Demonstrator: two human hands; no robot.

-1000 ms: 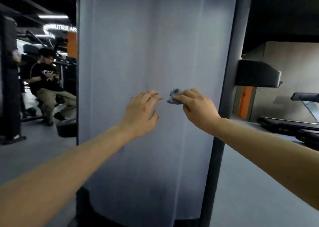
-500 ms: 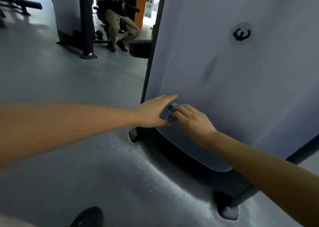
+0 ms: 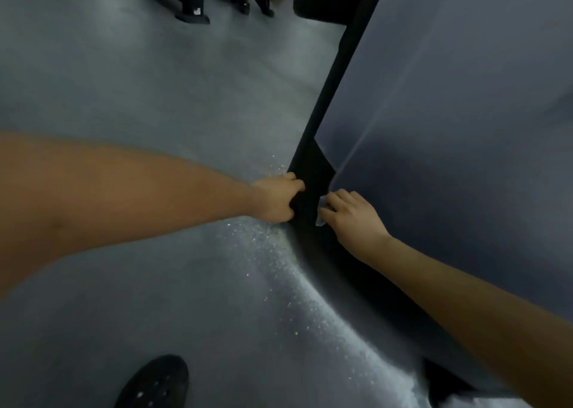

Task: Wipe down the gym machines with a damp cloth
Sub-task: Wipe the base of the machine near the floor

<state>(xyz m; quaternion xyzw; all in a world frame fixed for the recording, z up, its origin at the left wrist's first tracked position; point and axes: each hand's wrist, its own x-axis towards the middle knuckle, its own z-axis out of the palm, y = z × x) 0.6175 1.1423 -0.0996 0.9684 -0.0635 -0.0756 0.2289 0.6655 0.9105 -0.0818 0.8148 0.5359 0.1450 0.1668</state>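
The grey floor [image 3: 124,82] extends to the left of and beneath both hands; pale specks lie on it just below the left hand [image 3: 276,200]. The machine's grey panel [image 3: 465,113] rises above and to the right of the right hand [image 3: 353,218]. The black frame [image 3: 339,76] runs down the panel's left edge, passes between the 2 hands, then curves along the floor under the right forearm.

Left hand: fingers and thumb curled against the left side of the black frame. Whether they close round it cannot be told.

Right hand: fingers curled, pinching the cloth [image 3: 319,221] and pressing it against the black frame just below the panel's lower corner. Only 2 small pale edges of the cloth show past the fingertips. The 2 hands are near each other but apart, on opposite sides of the frame.

A black shoe [image 3: 155,383] stands on the floor well below the left forearm. Far above the left hand are another person's feet [image 3: 263,1] and a second machine's foot [image 3: 192,15].
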